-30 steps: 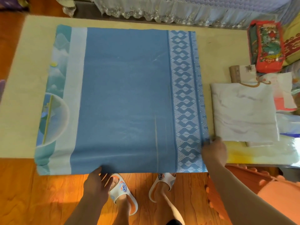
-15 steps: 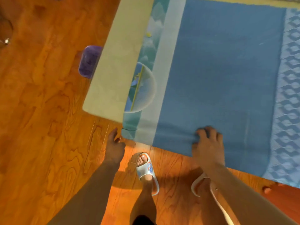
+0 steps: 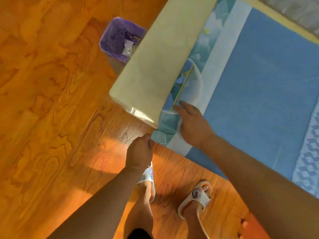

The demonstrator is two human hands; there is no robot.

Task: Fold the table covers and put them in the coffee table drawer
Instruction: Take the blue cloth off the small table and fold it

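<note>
A blue table cover point(image 3: 255, 87) with a pale stripe and a printed band along its left side lies spread flat on the cream coffee table top point(image 3: 155, 69). Its near edge hangs over the table's front. My left hand point(image 3: 139, 152) pinches the cover's near-left corner just below the table's corner. My right hand point(image 3: 193, 125) lies flat with straight fingers on the cover, close to that same corner. No drawer shows in this view.
A purple waste bin point(image 3: 120, 38) with clear wrapping inside stands on the wooden floor point(image 3: 51, 118) beside the table's left end. My feet in white slippers point(image 3: 196, 195) stand below the table edge. An orange object point(image 3: 250, 226) sits at the bottom right.
The view swung left toward the table's left end. My left hand rose from the floor side and took the cover's corner; my right hand slid left along the cover to lie beside it.
</note>
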